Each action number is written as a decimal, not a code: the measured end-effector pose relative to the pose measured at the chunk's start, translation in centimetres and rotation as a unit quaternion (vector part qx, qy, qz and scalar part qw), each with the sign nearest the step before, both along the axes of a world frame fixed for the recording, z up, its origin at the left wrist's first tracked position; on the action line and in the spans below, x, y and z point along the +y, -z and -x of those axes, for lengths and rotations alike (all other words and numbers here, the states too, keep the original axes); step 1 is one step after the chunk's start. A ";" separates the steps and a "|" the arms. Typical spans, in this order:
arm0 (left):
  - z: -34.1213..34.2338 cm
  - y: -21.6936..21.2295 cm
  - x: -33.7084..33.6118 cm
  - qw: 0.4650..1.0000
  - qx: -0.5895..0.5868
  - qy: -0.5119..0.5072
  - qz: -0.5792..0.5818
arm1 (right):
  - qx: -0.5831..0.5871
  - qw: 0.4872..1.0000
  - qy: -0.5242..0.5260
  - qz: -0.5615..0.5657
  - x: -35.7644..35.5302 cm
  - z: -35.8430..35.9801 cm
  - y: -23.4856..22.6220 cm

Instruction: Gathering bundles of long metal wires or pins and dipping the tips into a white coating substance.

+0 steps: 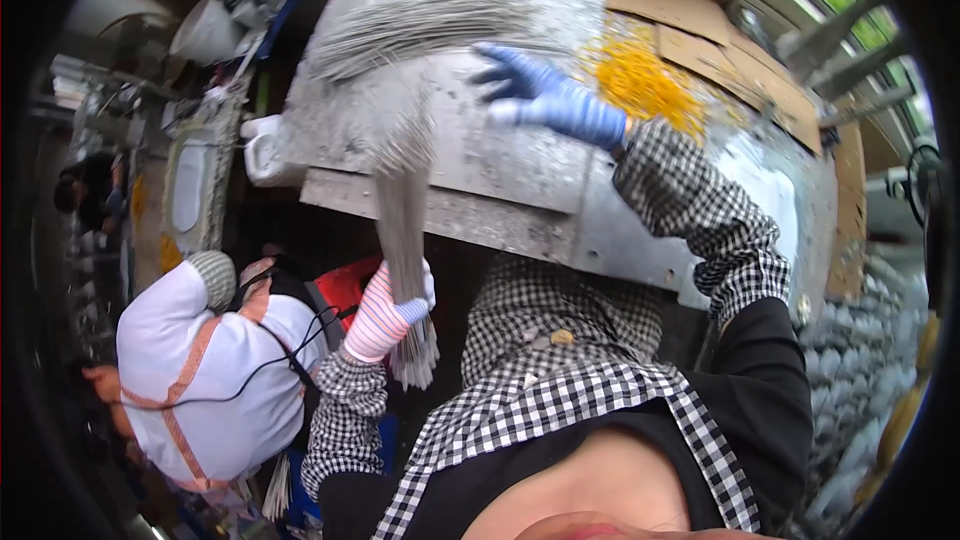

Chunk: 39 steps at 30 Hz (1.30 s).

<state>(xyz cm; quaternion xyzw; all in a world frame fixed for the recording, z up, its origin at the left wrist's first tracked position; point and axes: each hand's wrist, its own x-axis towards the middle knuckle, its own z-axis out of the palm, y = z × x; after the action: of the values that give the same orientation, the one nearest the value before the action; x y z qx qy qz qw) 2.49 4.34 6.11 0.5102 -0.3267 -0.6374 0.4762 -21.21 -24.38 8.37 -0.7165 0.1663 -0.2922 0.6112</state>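
My left hand (385, 312), in a pink-and-white striped glove with blue at the thumb, is closed round a bundle of thin grey rods (402, 225). The bundle stands roughly upright in view, its far end spreading over the table's near edge and its lower end sticking out below my fist. Over the table my right hand (540, 100), in a blue striped glove, is open with fingers spread and nothing in it. Just beyond it lies a loose pile of similar grey rods (425, 25). The rods' exact kind cannot be made out.
A metal-topped table (500, 155) spans the middle. At its right lie a heap of small yellow pieces (645, 78) and cardboard sheets (745, 75). A white jug (268, 152) stands by its left edge. Another person (225, 360) in white sits close on my left. White buckets (208, 30) stand far left.
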 end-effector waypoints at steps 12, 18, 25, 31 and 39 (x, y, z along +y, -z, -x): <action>16.2 -9.7 -14.7 0.799 -0.157 0.291 0.503 | -0.043 0.842 0.392 0.367 14.8 8.9 -14.6; 21.0 -5.1 -17.7 0.834 -0.056 0.275 0.475 | -0.017 0.871 0.342 0.353 13.9 11.3 -7.9; 22.0 -4.9 -18.1 0.832 -0.131 0.131 0.522 | 0.022 0.849 0.250 0.466 18.5 14.2 -25.6; 22.0 -5.6 -17.8 0.788 -0.142 0.121 0.586 | 0.538 0.644 0.211 0.502 15.5 8.7 -21.9; 22.1 -5.5 -16.3 0.826 -0.148 0.111 0.532 | 0.316 0.649 0.221 0.655 13.7 8.7 -21.7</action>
<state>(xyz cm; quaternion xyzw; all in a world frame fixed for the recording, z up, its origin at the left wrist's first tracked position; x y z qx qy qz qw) -19.62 -11.96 11.58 0.2264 -0.7365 -0.3300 0.5454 -29.94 -10.73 30.12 -0.9214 0.2682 -0.2075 -0.1897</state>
